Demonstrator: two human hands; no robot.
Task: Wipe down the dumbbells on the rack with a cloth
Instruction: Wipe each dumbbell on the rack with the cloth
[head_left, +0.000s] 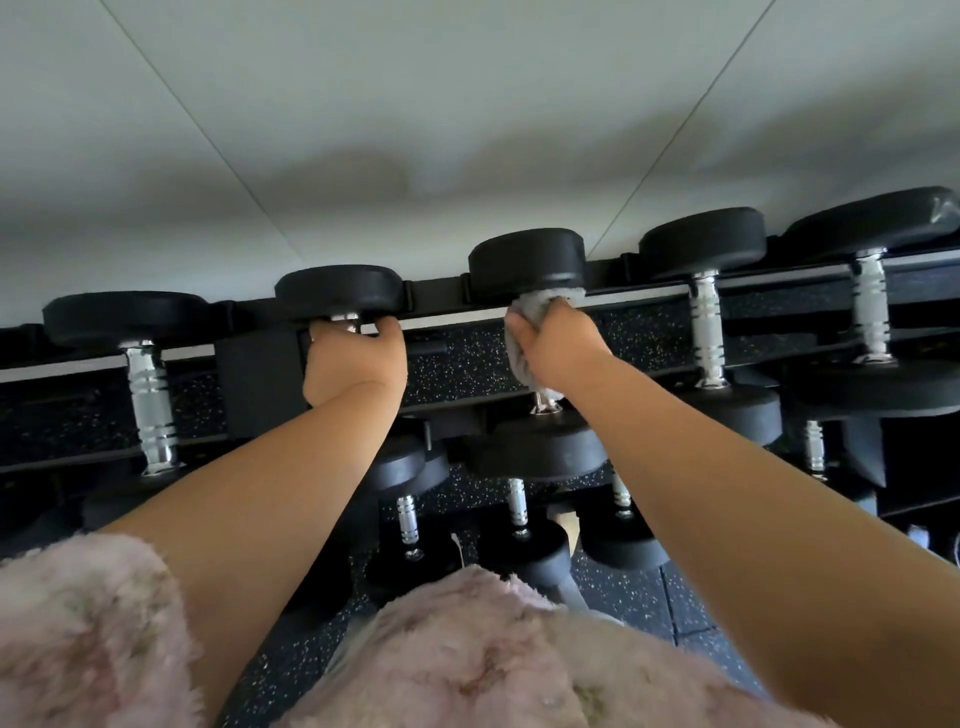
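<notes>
- Rack (254, 384): black, running left to right along a pale wall (467, 104); five dumbbells lie across its top tier, each with one head at the wall side and one at the near side.
- First dumbbell (150, 405): far left, chrome handle bare, no hand on it.
- Left hand (358, 358): fingers curled over the handle of the second dumbbell (337, 291), just below its far head; most of the handle is hidden by the hand.
- Third dumbbell (527, 260): centre of the tier; its handle is wrapped in the cloth (545, 304).
- Cloth: grey, bunched around that handle, touching the underside of the far head, with a fold showing below the palm.
- Right hand (558, 345): clenched round the cloth and the handle inside it.
- Fourth dumbbell (706, 332): right of the cloth, handle bare.
- Fifth dumbbell (870, 306): far right, largest heads, handle bare.
- Lower dumbbells (517, 501): at least three smaller ones on the tier beneath, seen between the forearms.
- Floor (291, 660): black, speckled.
- Fleece (83, 623): pink, fluffy, across the bottom edge.
</notes>
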